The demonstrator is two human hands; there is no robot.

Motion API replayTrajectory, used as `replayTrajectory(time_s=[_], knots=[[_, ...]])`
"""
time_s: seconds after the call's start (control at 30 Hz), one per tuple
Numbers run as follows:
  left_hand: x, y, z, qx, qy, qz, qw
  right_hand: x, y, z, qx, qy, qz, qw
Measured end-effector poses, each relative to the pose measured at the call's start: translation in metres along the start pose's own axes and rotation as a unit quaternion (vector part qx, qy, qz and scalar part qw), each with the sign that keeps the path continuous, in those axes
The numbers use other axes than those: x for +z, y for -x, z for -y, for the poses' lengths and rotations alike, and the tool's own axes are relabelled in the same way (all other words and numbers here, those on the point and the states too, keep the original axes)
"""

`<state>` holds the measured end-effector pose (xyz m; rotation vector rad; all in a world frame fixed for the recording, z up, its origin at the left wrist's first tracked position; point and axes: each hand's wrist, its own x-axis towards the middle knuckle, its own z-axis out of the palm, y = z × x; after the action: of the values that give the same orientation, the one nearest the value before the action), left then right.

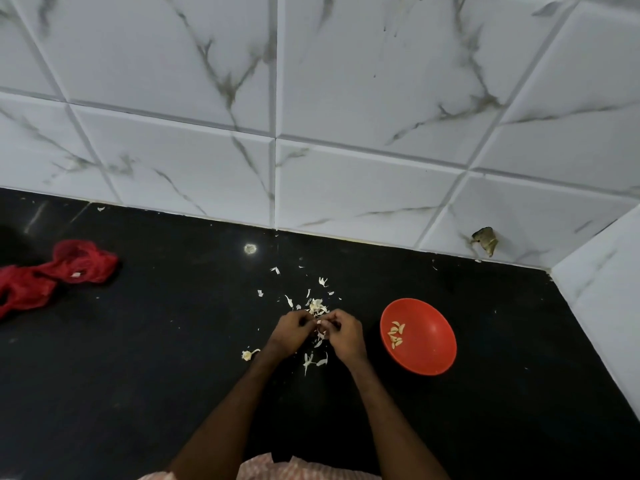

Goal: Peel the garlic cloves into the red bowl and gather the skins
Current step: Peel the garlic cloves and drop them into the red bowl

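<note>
Black bench point(138, 393), with marble-tiled wall point(346, 98) behind. Left grip point(291, 332) and right grip point(346, 336): bare hands, fingertips meeting, both curled and pinching one garlic clove point(319, 322) just above the bench. Garlic skins point(317, 307): loose heap at 12 o'clock of the grips, further flakes scattered around and beneath them. Red bowl point(433, 358): at 3 o'clock, just beside the right grip, upright, holding peeled cloves point(396, 336). Garlic scrap point(247, 355): at 8 o'clock of the left grip. Red mesh bag point(79, 263): crumpled, well apart at 9 o'clock.
</note>
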<state>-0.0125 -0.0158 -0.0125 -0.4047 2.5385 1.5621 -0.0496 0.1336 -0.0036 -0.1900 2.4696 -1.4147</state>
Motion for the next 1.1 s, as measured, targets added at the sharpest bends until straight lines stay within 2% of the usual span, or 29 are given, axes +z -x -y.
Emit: replayTrajectory(time_s=[0.23,0.4,0.47,0.53,0.6,0.67,0.83,0.97,1.1], knots=[[0.001,-0.001,-0.002,-0.044,0.061,-0.002,0.997,-0.001,-0.005,0.007,-0.028,0.004,0.023,0.999],[-0.001,-0.001,0.002,-0.038,0.068,0.011,0.997,0.001,-0.002,0.014,-0.032,-0.040,0.024,0.998],[-0.004,0.001,0.005,-0.042,0.062,-0.017,0.997,-0.001,0.000,0.016,-0.031,-0.045,0.024,0.998],[-0.010,0.002,0.009,-0.054,0.067,-0.087,0.992,-0.006,-0.001,0.012,-0.056,0.049,0.089,0.993],[-0.017,0.002,0.014,-0.080,0.107,-0.161,0.978,-0.006,0.002,0.006,-0.091,0.167,0.209,0.959],[-0.022,0.001,0.020,-0.103,0.148,-0.204,0.962,-0.001,0.007,0.001,-0.090,0.230,0.277,0.929],[-0.027,0.005,0.026,-0.102,0.146,-0.209,0.962,0.007,0.010,0.001,-0.108,0.288,0.231,0.923],[-0.029,0.006,0.021,-0.077,0.161,-0.190,0.965,0.001,0.008,0.001,-0.097,0.265,0.143,0.949],[-0.028,0.007,0.011,-0.059,0.159,-0.163,0.972,-0.010,0.004,0.003,-0.095,0.273,0.089,0.953]])
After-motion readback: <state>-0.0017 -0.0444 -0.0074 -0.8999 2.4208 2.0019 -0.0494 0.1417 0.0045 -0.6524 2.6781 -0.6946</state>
